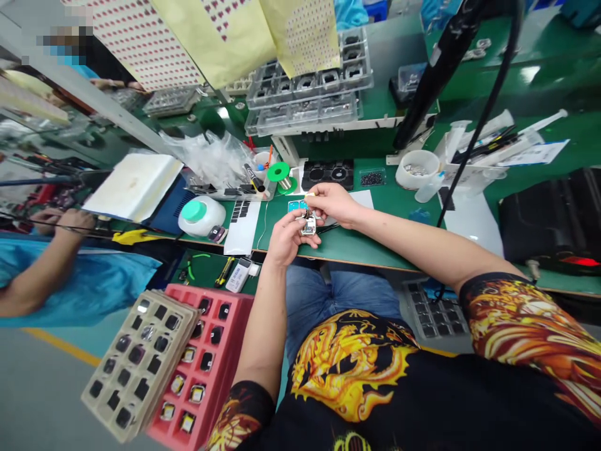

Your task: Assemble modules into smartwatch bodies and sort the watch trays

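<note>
Near the front edge of the green bench, my left hand grips a small white-framed electronic device, its inner parts showing. My right hand is closed in a pinch just above the device. What its fingertips hold is too small to make out, though a bit of yellow shows there. Behind the fingers lies a small piece with light-blue squares, partly covered. A dark thin tool rests on the bench beside my right hand. A green solder spool stands just beyond the hands.
Left are a white bottle with a green cap and a white sheet with black pieces. Low left, a beige tray overlaps a pink tray. A white tub and a hanging black cable are right. A co-worker's arm is far left.
</note>
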Tool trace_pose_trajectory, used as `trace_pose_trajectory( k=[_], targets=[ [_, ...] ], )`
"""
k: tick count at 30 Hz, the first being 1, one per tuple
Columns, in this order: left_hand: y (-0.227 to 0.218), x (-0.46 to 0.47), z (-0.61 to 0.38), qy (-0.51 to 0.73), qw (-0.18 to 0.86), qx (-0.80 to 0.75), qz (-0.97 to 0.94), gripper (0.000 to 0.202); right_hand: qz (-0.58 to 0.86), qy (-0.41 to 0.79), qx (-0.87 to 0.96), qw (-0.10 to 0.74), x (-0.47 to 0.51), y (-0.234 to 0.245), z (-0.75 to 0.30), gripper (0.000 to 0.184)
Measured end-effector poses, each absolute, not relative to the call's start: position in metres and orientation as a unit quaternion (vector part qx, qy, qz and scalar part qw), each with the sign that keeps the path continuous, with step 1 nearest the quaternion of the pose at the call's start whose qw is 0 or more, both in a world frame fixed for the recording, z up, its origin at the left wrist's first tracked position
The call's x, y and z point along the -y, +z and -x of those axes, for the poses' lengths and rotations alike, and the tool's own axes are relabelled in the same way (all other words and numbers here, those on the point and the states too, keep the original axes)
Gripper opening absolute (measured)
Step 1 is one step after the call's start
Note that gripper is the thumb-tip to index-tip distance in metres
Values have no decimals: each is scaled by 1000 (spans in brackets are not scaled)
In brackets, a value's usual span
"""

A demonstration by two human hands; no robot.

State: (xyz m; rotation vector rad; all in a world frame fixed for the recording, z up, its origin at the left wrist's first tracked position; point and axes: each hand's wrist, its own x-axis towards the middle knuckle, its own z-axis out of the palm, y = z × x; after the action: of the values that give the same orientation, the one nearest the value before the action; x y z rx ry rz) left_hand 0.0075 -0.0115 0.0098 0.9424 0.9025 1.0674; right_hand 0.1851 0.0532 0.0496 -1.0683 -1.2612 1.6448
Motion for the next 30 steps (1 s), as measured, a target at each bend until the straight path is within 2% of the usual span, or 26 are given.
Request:
trace_pose_trajectory(
  k=[7,9,14,19,26,30],
  targets=[
    [30,33,-14,459,604,-440,-481,61,409,617,588,325,-51,70,-194,17],
    [30,41,-18,449,606,-452,-476,61,404,561,662,288,-52,75,-199,15],
    [24,54,-38,429,639,-470,-433,67,397,313,850,149,-59,83,-213,5],
    [17,58,-61,387,678,-471,-410,69,394,236,888,18,-61,89,-224,12],
    [9,63,-82,321,676,-502,-433,80,456,191,869,5,-56,107,-244,14],
    [11,61,-82,241,572,-545,-563,71,496,175,850,11,-48,118,-261,7]
  ],
)
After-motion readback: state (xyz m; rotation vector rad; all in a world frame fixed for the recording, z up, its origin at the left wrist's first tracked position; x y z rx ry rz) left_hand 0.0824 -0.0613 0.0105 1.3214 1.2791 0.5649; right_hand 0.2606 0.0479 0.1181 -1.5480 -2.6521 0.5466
